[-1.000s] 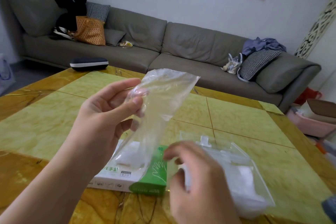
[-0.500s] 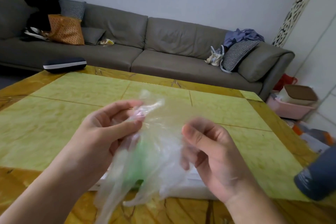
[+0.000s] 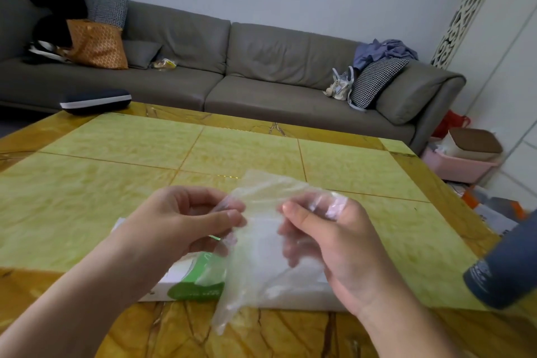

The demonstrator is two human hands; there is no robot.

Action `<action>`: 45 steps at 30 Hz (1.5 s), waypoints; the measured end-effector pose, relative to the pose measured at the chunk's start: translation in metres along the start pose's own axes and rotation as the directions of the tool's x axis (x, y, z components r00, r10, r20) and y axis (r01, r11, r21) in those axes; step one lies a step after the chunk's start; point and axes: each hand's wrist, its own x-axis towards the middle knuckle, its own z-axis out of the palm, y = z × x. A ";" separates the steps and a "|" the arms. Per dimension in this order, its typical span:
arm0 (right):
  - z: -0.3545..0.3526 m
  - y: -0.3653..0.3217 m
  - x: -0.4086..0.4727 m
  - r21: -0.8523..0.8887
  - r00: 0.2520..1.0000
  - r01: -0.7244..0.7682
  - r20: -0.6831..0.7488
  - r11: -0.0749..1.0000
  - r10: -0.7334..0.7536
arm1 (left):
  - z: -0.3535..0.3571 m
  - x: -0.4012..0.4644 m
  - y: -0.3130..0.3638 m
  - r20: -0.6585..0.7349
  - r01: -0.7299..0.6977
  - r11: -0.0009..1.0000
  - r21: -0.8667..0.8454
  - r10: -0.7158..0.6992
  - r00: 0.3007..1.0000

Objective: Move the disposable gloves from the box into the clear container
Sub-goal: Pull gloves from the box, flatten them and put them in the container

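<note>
A thin clear disposable glove (image 3: 255, 244) hangs between both hands above the table. My left hand (image 3: 180, 224) pinches its upper left edge with thumb and fingers. My right hand (image 3: 328, 238) holds the upper right edge, with the film draped over its fingers. Under the hands lies the white and green glove box (image 3: 191, 282) on the table. The clear container (image 3: 296, 293) sits to the right of the box, mostly hidden behind the glove and my right hand.
The yellow marble table (image 3: 116, 177) stretches ahead, with a dark case (image 3: 96, 100) at its far left edge. A grey sofa (image 3: 261, 73) stands behind. A dark blue cylinder (image 3: 505, 267) sits at the right edge. Bins and boxes (image 3: 462, 154) crowd the floor at right.
The glove has come down from in front of me to just above the box. My right hand has taken hold of it and the two hands now stretch it between them.
</note>
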 end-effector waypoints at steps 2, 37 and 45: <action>-0.003 0.000 0.002 0.025 0.993 0.042 -0.108 0.999 -0.039 | -0.007 0.001 0.002 -0.023 -0.015 0.999 0.045 0.016 1.000; -0.063 -0.016 0.006 -0.218 0.993 -0.106 0.026 0.970 0.114 | -0.015 0.001 0.001 0.144 -0.068 0.965 0.253 0.031 0.989; -0.068 -0.010 0.008 -0.111 0.990 -0.106 -0.104 0.988 0.095 | -0.010 0.018 -0.016 0.069 -0.028 0.951 -0.307 0.052 0.996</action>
